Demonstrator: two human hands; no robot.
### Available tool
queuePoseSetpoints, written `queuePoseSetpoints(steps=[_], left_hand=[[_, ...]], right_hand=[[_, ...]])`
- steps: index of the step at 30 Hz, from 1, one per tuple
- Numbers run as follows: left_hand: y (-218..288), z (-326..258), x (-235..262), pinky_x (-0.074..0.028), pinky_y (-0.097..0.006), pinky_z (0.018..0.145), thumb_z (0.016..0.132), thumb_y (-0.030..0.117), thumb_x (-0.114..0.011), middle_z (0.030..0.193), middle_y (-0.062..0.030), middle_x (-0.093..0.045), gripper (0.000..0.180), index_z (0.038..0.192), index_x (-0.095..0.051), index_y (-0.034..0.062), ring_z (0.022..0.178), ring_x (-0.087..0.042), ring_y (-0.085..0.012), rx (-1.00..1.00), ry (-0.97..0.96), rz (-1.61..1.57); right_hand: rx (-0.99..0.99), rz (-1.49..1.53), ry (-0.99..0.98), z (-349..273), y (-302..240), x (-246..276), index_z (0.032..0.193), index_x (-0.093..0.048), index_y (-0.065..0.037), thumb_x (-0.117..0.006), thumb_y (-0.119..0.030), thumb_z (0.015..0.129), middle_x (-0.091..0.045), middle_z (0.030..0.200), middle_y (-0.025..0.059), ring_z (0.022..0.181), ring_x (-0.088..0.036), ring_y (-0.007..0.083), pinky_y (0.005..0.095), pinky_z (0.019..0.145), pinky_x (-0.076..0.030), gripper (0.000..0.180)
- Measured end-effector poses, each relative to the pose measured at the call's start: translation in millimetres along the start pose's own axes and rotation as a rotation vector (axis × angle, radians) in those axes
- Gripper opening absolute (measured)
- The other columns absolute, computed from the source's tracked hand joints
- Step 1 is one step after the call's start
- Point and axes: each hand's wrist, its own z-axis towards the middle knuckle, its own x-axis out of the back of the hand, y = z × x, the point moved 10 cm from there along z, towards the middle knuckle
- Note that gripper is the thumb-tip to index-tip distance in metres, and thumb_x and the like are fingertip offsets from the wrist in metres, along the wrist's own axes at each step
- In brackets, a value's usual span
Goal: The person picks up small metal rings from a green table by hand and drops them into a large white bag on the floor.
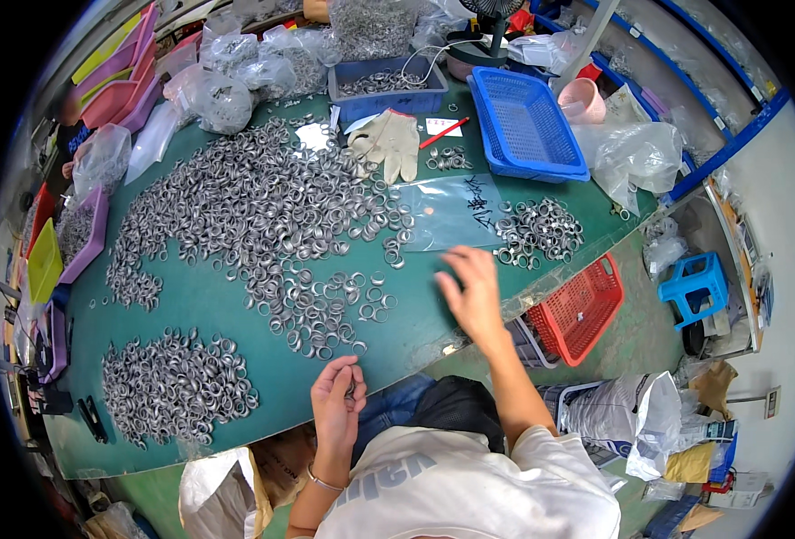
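Note:
My left hand (pixel 335 397) is closed at the table's front edge, its fingers curled around what looks like grey metal rings (pixel 351 390), mostly hidden by the fingers. Over the green table, my right hand (pixel 471 295) has its fingers apart and holds nothing. It is just below a clear plastic bag (pixel 438 225) with handwriting on it. A large heap of metal rings (pixel 263 198) spreads across the table, with a looser group (pixel 321 310) near my left hand. Another pile (pixel 177 386) lies at the front left. To the right of the bag is a smaller pile (pixel 541 232).
A blue basket (pixel 528 126) stands at the back right, beside a white glove (pixel 387 144) and a red pen (pixel 444 133). Behind the heap is a grey-blue bin (pixel 353 106) of rings. A red crate (pixel 586 310) and a blue stool (pixel 694 287) are on the floor at right.

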Motion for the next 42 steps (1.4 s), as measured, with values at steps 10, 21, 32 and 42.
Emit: queuePoseSetpoints(steps=[10, 21, 32, 42], left_hand=[[0.9, -3.2, 2.2, -0.032, -0.019, 0.043, 0.096, 0.006, -0.049, 0.08, -0.0034, -0.053, 0.016, 0.109, -0.057, -0.0002, 0.057, -0.044, -0.0079, 0.013, 0.039, 0.021], [5.0, -3.7, -6.8, -0.031, -0.018, 0.044, 0.098, 0.012, -0.051, 0.081, -0.0021, -0.052, 0.023, 0.119, -0.055, 0.0017, 0.059, -0.042, -0.0063, -0.017, 0.008, 0.001], [9.2, -3.5, -6.8, -0.026, -0.02, 0.039, 0.098, 0.015, -0.049, 0.065, -0.0021, -0.049, 0.024, 0.114, -0.059, -0.0006, 0.048, -0.038, -0.0065, -0.008, -0.062, 0.026], [2.1, -0.7, -4.7, -0.032, -0.021, 0.042, 0.093, 0.006, -0.049, 0.083, -0.0071, -0.056, 0.021, 0.11, -0.06, -0.0017, 0.058, -0.044, -0.009, -0.005, -0.088, -0.091]], right_hand=[[0.211, 0.101, -0.32, -28.1, -90.6, -85.6, 0.099, -0.068, -0.007, -0.073, -0.015, 0.074, -0.058, 0.103, 0.0081, 0.1, -0.051, 0.0264, 0.0393, 0.081, -0.038, 0.027], [-0.361, 0.896, -0.285, -43.6, -65.3, -80.5, 0.09, -0.071, -0.001, -0.068, -0.004, 0.085, -0.058, 0.068, 0.0016, 0.058, -0.044, 0.0059, 0.0235, 0.053, -0.034, 0.007], [-0.173, 0.395, -0.226, -25.4, -73.3, -43.3, 0.092, -0.068, 0.0, -0.064, -0.002, 0.082, -0.065, 0.084, 0.0134, 0.075, -0.058, 0.0288, 0.039, 0.068, -0.046, 0.011], [0.191, -0.071, -0.214, -15.0, -66.5, -60.9, 0.092, -0.067, -0.002, -0.068, -0.005, 0.078, -0.06, 0.092, 0.0074, 0.087, -0.054, 0.027, 0.0377, 0.076, -0.038, 0.015]])
